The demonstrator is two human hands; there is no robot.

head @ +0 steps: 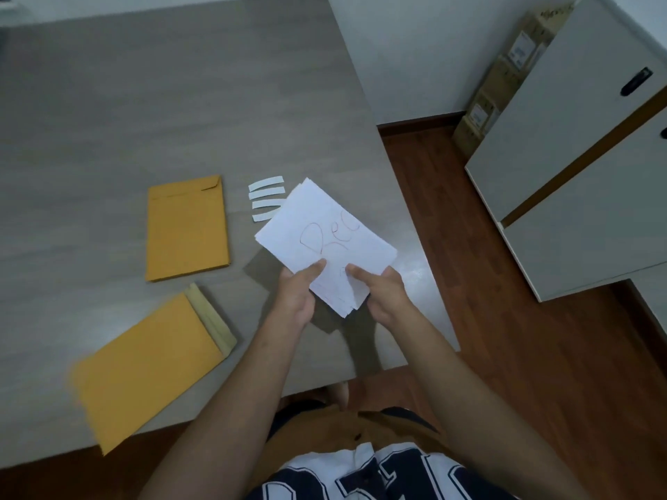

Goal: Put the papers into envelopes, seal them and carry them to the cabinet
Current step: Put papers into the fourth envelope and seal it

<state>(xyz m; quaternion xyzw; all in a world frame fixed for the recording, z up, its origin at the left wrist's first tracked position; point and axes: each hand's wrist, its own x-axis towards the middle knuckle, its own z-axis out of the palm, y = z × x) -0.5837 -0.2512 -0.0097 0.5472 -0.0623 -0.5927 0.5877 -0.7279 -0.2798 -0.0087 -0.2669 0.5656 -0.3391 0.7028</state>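
Papers (321, 240) (a white stack) pinched between left hand (297, 294) and right hand (384, 294), thumbs on top.

Papers (326, 240) I hold: white, top sheet with red-brown handwritten letters "Rec". Far envelope (187, 229): mustard yellow, plain. Near envelope (144, 369): same mustard yellow, open flap (211, 319) paler, greenish-cream strip. Four small strips (266, 198) by papers: white to pale grey. Table (144, 102): grey, faint wood-grain streaks. Floor (505, 337): reddish-brown planks. Cabinet (577, 146): white panels, brown band between them, black handle (637, 81). Stacked boxes (501, 84) in corner: tan cardboard, white labels. Wall: white. My shirt (379, 474): white with big navy letters.
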